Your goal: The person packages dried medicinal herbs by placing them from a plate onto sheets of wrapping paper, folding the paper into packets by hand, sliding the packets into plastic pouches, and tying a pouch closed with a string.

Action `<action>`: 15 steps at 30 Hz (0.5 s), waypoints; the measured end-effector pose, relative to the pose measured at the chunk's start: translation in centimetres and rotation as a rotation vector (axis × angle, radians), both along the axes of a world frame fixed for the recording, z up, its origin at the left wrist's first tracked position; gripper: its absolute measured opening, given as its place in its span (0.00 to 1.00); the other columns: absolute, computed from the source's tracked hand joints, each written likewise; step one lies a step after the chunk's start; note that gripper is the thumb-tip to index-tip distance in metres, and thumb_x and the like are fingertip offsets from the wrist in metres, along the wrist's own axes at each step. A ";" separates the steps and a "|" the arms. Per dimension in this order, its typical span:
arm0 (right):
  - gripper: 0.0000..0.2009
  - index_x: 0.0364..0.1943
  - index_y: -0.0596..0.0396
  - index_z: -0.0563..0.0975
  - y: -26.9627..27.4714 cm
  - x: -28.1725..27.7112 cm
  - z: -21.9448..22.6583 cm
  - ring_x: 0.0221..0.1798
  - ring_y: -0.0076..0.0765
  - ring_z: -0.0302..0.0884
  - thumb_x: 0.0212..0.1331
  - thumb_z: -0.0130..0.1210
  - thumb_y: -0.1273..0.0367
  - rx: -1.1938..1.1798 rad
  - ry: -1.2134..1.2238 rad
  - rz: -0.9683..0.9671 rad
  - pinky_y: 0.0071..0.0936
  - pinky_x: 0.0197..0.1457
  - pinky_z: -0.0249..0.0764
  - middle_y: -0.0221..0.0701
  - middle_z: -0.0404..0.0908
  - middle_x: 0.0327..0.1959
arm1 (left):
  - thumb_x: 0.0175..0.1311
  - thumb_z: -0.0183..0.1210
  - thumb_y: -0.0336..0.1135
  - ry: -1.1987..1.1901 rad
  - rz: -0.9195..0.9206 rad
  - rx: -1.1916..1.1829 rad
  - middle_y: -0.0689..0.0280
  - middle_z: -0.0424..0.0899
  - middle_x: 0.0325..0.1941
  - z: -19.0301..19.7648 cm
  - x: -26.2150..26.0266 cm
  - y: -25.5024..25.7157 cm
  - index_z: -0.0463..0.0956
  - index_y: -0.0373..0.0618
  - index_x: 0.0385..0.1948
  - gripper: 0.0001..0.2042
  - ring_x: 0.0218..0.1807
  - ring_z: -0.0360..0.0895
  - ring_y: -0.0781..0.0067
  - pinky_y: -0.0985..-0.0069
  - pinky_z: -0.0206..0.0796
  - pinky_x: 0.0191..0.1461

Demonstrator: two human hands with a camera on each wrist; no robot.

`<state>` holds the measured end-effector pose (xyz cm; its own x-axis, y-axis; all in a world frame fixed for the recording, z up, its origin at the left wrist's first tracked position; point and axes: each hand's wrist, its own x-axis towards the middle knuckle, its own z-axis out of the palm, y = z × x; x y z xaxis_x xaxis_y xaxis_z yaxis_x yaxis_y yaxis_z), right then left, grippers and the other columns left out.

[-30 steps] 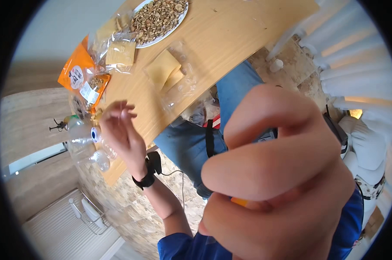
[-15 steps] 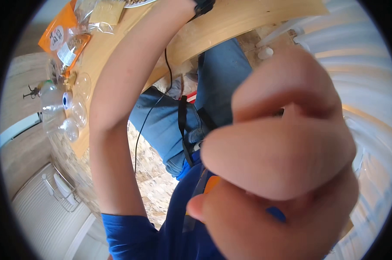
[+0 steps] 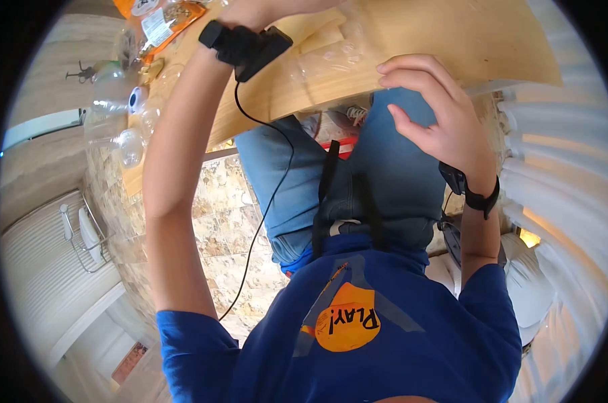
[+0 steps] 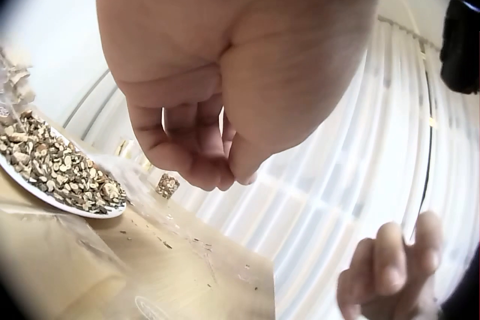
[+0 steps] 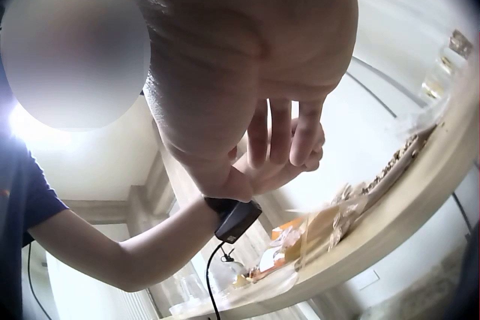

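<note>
In the head view my left hand reaches across the table, mostly cut off by the top edge. Its fingers hang loosely curled in the left wrist view, thumb tip close to the fingertips, with nothing visible held. My right hand hovers by the table's near edge, fingers loosely bent and thumb apart. A white plate heaped with a dried chopped mix lies on the table beyond the left hand. Below that hand are a pale yellow folded sheet and a clear plastic wrapper.
An orange printed bag lies at the far left of the wooden table. Several clear plastic bottles stand by the left edge. A black cable hangs from the left wrist camera. White curtains hang on the right.
My right hand, large in front of the head camera before, has dropped to the table's near edge. The left arm has swung from the table's left side to reach forward over it.
</note>
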<state>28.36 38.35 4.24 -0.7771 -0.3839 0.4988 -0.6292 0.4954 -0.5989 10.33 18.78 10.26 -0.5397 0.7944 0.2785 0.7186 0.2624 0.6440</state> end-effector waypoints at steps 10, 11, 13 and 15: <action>0.27 0.55 0.46 0.83 2.2 -5.6 -2.5 0.69 0.44 0.71 0.51 0.53 0.86 0.245 0.105 -0.057 0.37 0.66 0.73 0.28 0.78 0.66 | 0.62 0.60 0.17 0.229 0.163 0.010 0.58 0.83 0.53 -5.1 6.2 -10.0 0.81 0.41 0.46 0.13 0.52 0.83 0.56 0.67 0.75 0.56; 0.26 0.55 0.45 0.85 2.4 -5.9 -2.7 0.68 0.44 0.71 0.53 0.54 0.85 0.306 0.129 -0.066 0.36 0.67 0.72 0.27 0.78 0.66 | 0.59 0.62 0.19 0.282 0.111 -0.022 0.57 0.83 0.55 -5.7 7.0 -10.7 0.81 0.42 0.47 0.14 0.56 0.80 0.47 0.62 0.75 0.59; 0.23 0.53 0.44 0.86 2.2 -6.4 -3.4 0.68 0.44 0.72 0.55 0.57 0.82 0.302 0.133 -0.060 0.36 0.67 0.72 0.27 0.78 0.65 | 0.57 0.63 0.19 0.305 0.150 -0.102 0.58 0.80 0.59 -6.5 9.0 -11.6 0.81 0.42 0.48 0.16 0.59 0.78 0.48 0.61 0.73 0.62; 0.19 0.52 0.44 0.87 1.8 -6.6 -3.9 0.68 0.43 0.72 0.57 0.60 0.79 0.302 0.132 -0.036 0.37 0.67 0.73 0.27 0.79 0.65 | 0.57 0.65 0.22 0.330 0.199 -0.195 0.59 0.75 0.65 -7.0 9.9 -12.1 0.82 0.44 0.50 0.17 0.65 0.73 0.48 0.59 0.68 0.67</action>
<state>21.72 40.10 0.35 -0.7288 -0.5038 0.4638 -0.6708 0.6614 -0.3355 20.25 6.67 3.21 -0.5948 0.7385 0.3174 0.8009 0.5107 0.3126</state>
